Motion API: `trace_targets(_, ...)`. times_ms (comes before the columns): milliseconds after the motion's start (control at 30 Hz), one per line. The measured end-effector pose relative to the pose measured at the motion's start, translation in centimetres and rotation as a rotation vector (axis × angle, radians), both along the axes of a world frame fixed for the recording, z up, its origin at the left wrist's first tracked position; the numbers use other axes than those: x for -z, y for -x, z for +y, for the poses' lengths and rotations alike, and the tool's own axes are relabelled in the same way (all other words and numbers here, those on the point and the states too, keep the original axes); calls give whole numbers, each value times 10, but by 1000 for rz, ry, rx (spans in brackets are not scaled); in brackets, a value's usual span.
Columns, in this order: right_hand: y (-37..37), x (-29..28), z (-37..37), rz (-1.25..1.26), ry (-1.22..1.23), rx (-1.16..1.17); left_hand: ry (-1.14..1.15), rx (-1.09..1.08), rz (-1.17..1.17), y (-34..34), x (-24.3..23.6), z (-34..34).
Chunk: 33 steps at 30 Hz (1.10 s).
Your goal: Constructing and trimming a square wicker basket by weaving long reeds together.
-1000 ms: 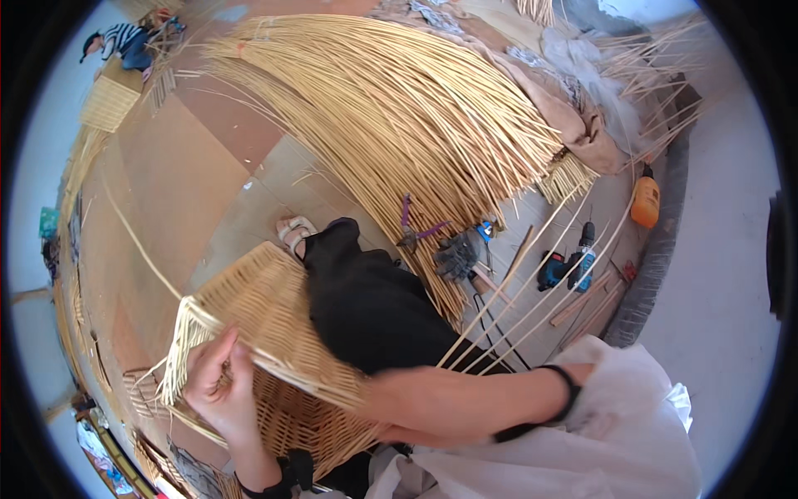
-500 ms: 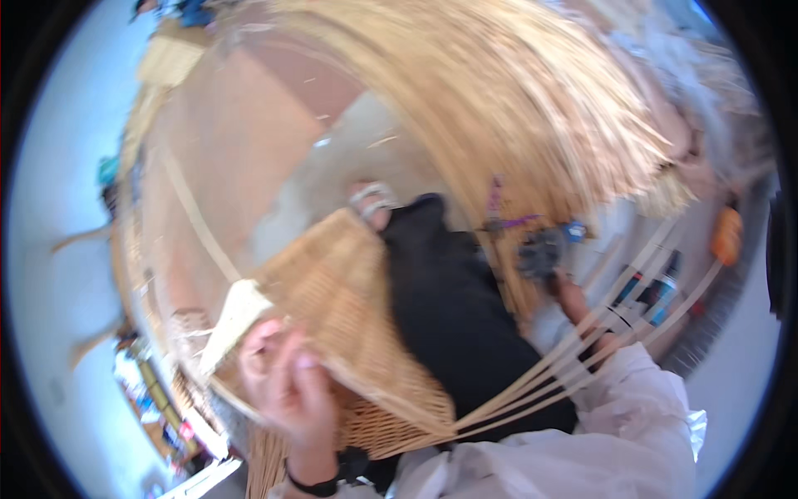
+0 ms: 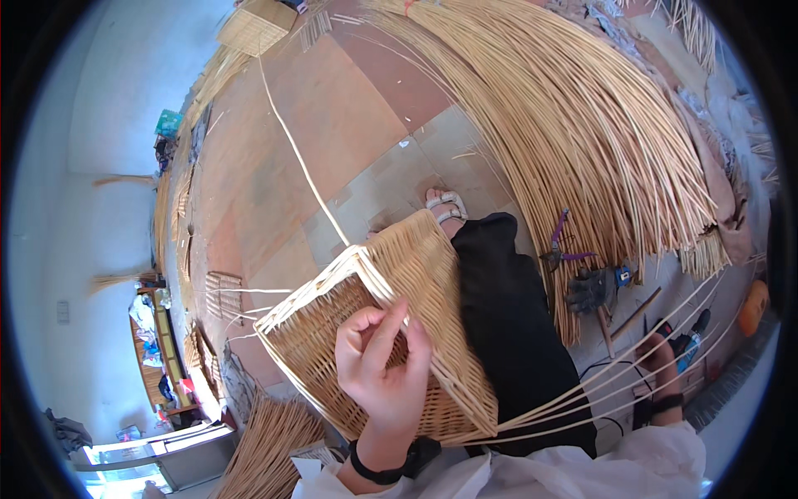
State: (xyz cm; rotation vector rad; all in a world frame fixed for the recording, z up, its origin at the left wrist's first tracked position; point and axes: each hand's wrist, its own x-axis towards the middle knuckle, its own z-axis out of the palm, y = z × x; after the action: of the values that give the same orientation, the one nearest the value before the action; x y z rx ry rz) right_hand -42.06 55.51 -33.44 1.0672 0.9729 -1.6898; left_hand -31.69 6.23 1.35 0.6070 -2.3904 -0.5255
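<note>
Basket [image 3: 432, 283] is tilted right up against the black trouser leg [image 3: 511, 324]. Left hand [image 3: 382, 374] has its grip clamped on the rim [image 3: 374, 283], thumb and finger pinched together. Right hand [image 3: 657, 353] is way off near the drill [image 3: 687, 351], honestly can't tell if that grip's apart or together. Huge cane pile [image 3: 582, 141] lies ahead.

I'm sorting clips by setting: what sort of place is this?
Probably a basket-weaving workshop: an unfinished basket with loose strands at its rim, a big bundle of canes on the floor, and a purple-handled tool at the bundle's edge.
</note>
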Motion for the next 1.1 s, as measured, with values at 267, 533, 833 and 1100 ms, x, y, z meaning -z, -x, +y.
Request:
trace_targets(267, -21, -143, 142, 542, -993, 703, -386, -1, 327, -19, 8, 4)
trace_targets(533, 61, -328, -82, 1444, -372, 145, -680, -88, 419, -24, 20, 3)
trace_targets(833, 87, -305, -344, 973, 657, -1127, -673, -92, 314, -21, 10, -2)
trace_targets(1100, 90, -265, -388, 1408, 641, -1208, -672, -74, 107, -7, 1, -9)
